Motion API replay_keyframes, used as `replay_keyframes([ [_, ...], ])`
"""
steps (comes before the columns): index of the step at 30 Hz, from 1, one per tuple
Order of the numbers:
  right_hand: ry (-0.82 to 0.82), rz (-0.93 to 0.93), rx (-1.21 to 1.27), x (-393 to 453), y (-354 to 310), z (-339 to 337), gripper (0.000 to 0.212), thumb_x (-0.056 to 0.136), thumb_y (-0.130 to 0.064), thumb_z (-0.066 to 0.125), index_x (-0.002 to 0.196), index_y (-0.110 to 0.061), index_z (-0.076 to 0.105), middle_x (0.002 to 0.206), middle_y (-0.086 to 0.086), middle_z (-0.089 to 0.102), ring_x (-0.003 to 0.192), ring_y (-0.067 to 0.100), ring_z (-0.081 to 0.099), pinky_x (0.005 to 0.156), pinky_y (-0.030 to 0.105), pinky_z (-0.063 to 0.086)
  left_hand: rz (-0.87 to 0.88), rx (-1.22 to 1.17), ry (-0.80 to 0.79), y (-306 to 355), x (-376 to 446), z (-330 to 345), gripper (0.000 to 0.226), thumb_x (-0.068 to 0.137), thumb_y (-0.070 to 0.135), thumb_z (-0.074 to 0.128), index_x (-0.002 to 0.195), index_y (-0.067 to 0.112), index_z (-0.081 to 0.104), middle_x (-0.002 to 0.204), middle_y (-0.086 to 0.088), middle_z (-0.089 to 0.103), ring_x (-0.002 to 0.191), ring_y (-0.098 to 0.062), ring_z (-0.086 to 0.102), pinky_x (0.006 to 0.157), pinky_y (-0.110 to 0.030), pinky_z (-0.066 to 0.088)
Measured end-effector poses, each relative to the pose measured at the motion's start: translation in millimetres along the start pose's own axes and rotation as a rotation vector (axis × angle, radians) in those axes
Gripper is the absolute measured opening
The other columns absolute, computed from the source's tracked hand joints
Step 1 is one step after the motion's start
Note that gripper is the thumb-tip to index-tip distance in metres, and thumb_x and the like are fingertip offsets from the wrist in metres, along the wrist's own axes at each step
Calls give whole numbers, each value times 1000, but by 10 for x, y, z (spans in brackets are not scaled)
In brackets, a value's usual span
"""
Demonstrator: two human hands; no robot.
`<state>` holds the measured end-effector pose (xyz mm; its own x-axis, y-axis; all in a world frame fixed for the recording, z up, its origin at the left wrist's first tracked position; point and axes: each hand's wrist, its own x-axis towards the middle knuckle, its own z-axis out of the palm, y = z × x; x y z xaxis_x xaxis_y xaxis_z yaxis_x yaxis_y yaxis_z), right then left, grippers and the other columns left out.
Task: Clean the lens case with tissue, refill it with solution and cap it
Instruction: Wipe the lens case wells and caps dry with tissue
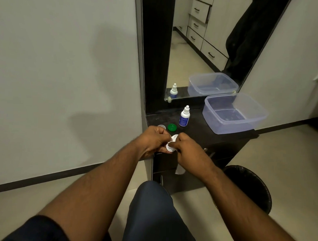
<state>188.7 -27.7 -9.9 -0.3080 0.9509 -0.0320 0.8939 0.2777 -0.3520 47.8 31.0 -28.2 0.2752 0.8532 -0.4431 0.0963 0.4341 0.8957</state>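
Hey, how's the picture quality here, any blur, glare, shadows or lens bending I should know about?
Head view: wide-angle bend bows the mirror frame and wall edges; soft, dim light, no harsh glare; a faint shadow lies on the left wall; the lens case between the left hand and right hand looks washed out, its detail unreadable; the solution bottle label is too soft to read.

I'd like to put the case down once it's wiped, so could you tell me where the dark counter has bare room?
Bare counter lies between the solution bottle and the plastic tub, running to the front edge. The left end is crowded: green cap, clear cap and both hands on the lens case.
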Motion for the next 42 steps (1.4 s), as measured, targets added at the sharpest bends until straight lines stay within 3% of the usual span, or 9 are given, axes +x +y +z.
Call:
replay_keyframes([
  [9, -58, -16, 23, -17, 9, -21, 39, 93, -8, 51, 130, -18, 55, 121, 6, 49, 113, 21, 50, 88, 18, 34, -2, 2, 9, 14, -24, -3, 8, 86, -2, 60, 92, -2, 65, 84, -16, 68, 71, -21, 72, 64, -31, 61],
  [18, -163, -85, -39, 22, 92, -131, 40, 93, -11, 52, 132, -22, 53, 122, 4, 48, 111, 20, 49, 91, 23, 37, 7, 35, 12, 29, -60, 3, 11, 86, -1, 61, 95, -4, 66, 89, -17, 69, 73, -22, 71, 62, -29, 61],
  [22, -53, -115, -36, 9, 164, -192, 40, 92, -8, 52, 130, -21, 56, 115, 3, 50, 100, 11, 48, 86, 17, 36, 8, 9, 14, 17, -53, 17, 15, 87, 0, 61, 100, -6, 64, 90, -18, 68, 74, -22, 70, 58, -26, 60],
  [25, 49, -146, 21, -38, 176, -180, 38, 92, -5, 51, 128, -15, 57, 119, 5, 53, 107, 13, 49, 90, 14, 34, -14, -14, 18, 15, -31, 6, 13, 87, 1, 61, 99, -2, 64, 94, -18, 68, 75, -20, 71, 58, -26, 59],
  [32, -51, -392, -287, 15, 191, -204, 44, 92, -11, 54, 135, -13, 49, 134, 12, 49, 123, 24, 43, 99, 29, 38, -51, -67, -70, 19, -2, -66, 15, 90, 3, 57, 103, -1, 65, 98, -19, 70, 87, -26, 72, 74, -34, 61],
  [35, -167, -369, -335, 87, 151, -248, 42, 96, -22, 47, 137, -14, 44, 134, 12, 45, 119, 22, 44, 96, 29, 40, -45, -60, -105, 18, 15, -94, 9, 88, 3, 60, 95, 2, 66, 93, -17, 71, 87, -26, 71, 79, -37, 59],
  [38, -95, -416, -504, 70, 142, -185, 43, 95, -21, 50, 137, -12, 42, 130, 13, 46, 114, 23, 45, 91, 32, 44, -44, -84, -90, 5, 36, -93, 5, 87, 2, 61, 90, 3, 65, 91, -18, 70, 85, -26, 71, 79, -38, 59],
  [40, -15, -321, -491, -14, 88, -40, 43, 94, -16, 51, 137, -11, 43, 129, 13, 47, 112, 25, 47, 90, 34, 44, -22, -62, -60, -14, 48, -67, 4, 87, 1, 61, 85, 3, 64, 89, -19, 70, 82, -25, 71, 79, -39, 59],
  [42, 56, -100, -292, -60, -35, 134, 41, 92, -12, 54, 132, -9, 49, 127, 13, 49, 111, 26, 48, 91, 32, 43, 16, -12, -37, -34, 47, -37, 11, 86, -2, 59, 78, 4, 63, 85, -17, 68, 74, -21, 71, 79, -39, 60],
])
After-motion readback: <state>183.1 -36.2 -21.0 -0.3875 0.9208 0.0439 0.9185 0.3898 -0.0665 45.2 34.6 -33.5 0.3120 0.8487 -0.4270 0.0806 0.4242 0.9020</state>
